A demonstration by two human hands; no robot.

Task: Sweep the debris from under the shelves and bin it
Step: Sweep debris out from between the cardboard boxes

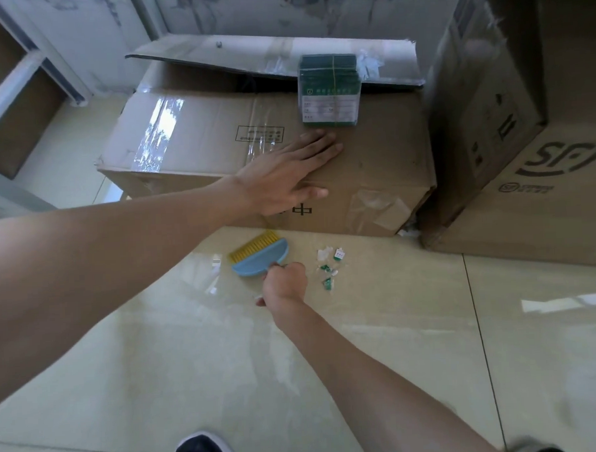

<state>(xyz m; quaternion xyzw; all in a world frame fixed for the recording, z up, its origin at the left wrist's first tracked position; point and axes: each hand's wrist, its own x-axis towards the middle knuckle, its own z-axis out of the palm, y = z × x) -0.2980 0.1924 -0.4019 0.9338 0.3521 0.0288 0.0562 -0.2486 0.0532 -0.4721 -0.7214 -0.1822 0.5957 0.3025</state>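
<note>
where box [238, 136] blocks, perhaps debris [329, 267]

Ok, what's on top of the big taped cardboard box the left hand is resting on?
A banded bundle of green packets sits on the taped cardboard box, and the left hand lies flat. Its contents are hidden.

Glossy cream floor tiles [363, 342] (daylit) meet scuffed wall [314, 16].

Storeroom or stockroom. Evidence: large taped cardboard cartons [262, 152] standing on a glossy tiled floor [380, 341]; a courier-marked carton [525, 147] at right; a banded bundle of green packets [330, 89] on one carton; bare shelving [14, 91] at left; scuffed wall [314, 13] behind.
</note>
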